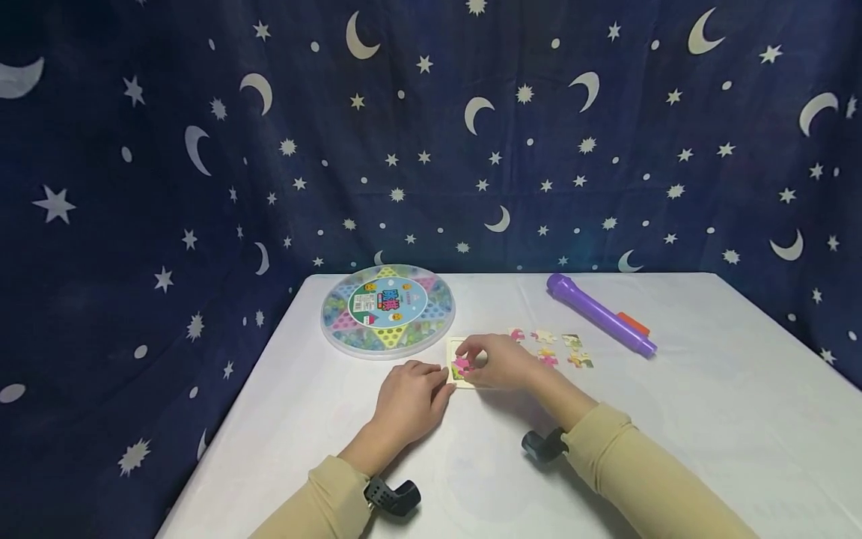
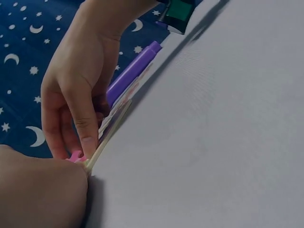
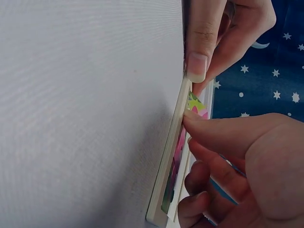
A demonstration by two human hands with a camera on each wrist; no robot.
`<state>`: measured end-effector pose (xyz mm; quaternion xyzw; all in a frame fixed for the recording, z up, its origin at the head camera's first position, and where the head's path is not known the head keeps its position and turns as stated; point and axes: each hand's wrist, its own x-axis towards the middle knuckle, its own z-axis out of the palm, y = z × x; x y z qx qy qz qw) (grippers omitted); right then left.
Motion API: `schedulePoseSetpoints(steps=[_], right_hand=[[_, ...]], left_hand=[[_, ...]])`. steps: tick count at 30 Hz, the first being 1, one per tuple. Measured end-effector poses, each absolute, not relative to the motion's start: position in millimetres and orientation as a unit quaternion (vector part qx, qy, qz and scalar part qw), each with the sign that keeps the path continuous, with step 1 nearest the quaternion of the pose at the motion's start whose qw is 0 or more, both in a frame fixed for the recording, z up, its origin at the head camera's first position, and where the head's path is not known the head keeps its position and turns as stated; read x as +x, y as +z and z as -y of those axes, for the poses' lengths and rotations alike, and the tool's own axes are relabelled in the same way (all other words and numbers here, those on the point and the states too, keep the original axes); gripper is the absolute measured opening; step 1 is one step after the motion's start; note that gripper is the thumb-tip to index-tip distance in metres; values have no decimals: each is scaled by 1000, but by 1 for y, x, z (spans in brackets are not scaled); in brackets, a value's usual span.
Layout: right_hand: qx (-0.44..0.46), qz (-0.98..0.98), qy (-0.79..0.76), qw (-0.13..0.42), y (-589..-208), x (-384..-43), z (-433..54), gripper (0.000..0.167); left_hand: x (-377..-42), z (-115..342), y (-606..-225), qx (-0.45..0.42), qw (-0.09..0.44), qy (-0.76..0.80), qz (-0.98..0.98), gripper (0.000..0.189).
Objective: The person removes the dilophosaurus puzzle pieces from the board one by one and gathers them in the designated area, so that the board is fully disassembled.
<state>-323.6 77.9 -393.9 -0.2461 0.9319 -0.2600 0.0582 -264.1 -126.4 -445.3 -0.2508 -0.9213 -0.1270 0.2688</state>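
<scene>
A small cream-rimmed puzzle tray (image 1: 450,349) lies on the table, with green and pink pieces inside it. My left hand (image 1: 409,400) holds its near left corner, thumb along the near edge and forefinger at the left side. Over the tray, my right hand (image 1: 500,362) pinches a pink puzzle piece (image 1: 462,364) between thumb and fingers. From the right wrist, the right thumb lies right at the tray's rim (image 3: 164,194), close to pink and green picture parts. Part of the tray is hidden beneath the right hand.
Several loose puzzle pieces (image 1: 581,360) lie to the right of the tray. Behind them is a purple microphone-shaped tube (image 1: 599,314) beside an orange item (image 1: 633,324). A round Chinese checkers set (image 1: 388,307) sits at the back left. A dark star-and-moon cloth (image 1: 431,150) hangs behind the table.
</scene>
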Motion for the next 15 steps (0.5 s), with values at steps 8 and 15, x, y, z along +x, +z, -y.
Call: schedulePoseSetpoints(steps=[8,15], right_hand=[[-247,-925,-284,56,-390,-319,-78,29],[-227,-923,-304,60,-394,-318,-82,28]], left_hand=[[-263,125,-443,-249,269,-134,921,22],[-261,122,-443,-217,245,-141,934,29]])
